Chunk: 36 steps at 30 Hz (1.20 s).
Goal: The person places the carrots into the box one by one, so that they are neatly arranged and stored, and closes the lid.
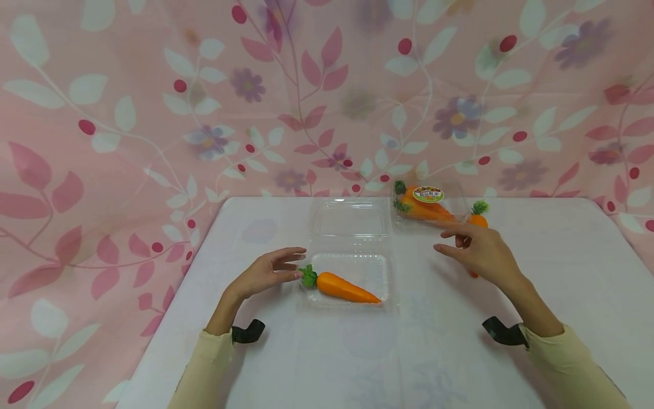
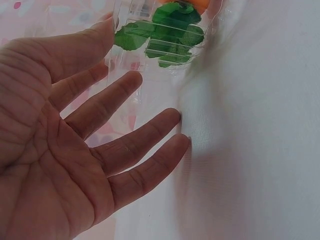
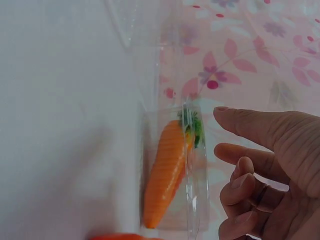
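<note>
A clear plastic clamshell box (image 1: 378, 267) stands open, its lid (image 1: 349, 218) folded back toward the wall. One orange carrot (image 1: 344, 288) lies slantwise in its base, the green leafy top (image 2: 172, 35) at the left rim. My left hand (image 1: 263, 275) is beside that rim with fingers spread and fingertips close to the leaves, gripping nothing. To the right, my right hand (image 1: 482, 253) hovers with fingers loosely bent and nothing between them. Behind it lies a loose carrot (image 1: 478, 220), its middle hidden by the hand.
At the back edge sits a closed clear box (image 1: 457, 199) holding carrots, with an oval label (image 1: 428, 194) on top. A pink floral curtain (image 1: 306, 102) rises right behind the white-covered table (image 1: 347, 363). Black wrist mounts (image 1: 248, 332) stick out from both sleeves.
</note>
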Each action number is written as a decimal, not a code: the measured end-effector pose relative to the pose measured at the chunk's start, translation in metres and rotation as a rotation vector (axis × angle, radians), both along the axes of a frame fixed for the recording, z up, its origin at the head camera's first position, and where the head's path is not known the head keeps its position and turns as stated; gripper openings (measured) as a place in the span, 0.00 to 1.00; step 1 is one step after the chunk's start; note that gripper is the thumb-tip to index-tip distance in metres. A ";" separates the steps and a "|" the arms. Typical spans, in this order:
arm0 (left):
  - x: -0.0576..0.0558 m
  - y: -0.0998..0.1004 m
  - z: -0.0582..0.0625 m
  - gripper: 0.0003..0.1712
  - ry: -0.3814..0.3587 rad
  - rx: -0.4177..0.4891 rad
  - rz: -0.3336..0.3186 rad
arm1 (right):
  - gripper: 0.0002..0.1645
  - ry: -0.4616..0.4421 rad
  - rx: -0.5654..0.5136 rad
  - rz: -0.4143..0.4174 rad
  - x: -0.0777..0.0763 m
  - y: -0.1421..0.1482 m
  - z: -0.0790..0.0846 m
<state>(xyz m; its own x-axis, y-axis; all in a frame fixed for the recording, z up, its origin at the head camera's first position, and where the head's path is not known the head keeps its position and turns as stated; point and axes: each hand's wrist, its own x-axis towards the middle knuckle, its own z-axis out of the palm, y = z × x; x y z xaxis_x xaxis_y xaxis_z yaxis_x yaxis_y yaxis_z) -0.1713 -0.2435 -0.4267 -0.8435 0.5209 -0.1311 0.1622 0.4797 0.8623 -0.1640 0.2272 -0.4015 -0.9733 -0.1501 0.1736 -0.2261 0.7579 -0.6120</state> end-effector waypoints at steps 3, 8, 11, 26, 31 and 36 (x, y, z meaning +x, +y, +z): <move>0.000 0.000 0.000 0.35 -0.004 -0.004 0.003 | 0.23 -0.002 0.022 -0.010 0.000 0.006 -0.002; 0.000 0.000 -0.001 0.35 0.004 0.000 -0.002 | 0.26 -0.033 0.044 -0.019 0.000 0.015 -0.007; 0.000 0.001 -0.002 0.35 0.004 0.002 -0.001 | 0.28 -0.048 0.051 -0.031 0.000 0.020 -0.010; 0.000 0.002 0.000 0.35 -0.014 0.009 0.009 | 0.30 -0.085 0.121 -0.131 -0.006 0.043 -0.021; 0.000 0.002 0.001 0.34 -0.003 0.013 0.007 | 0.31 -0.092 0.129 -0.159 -0.009 0.047 -0.022; 0.001 0.002 0.002 0.34 -0.005 -0.002 0.014 | 0.30 -0.075 0.144 -0.186 -0.011 0.050 -0.024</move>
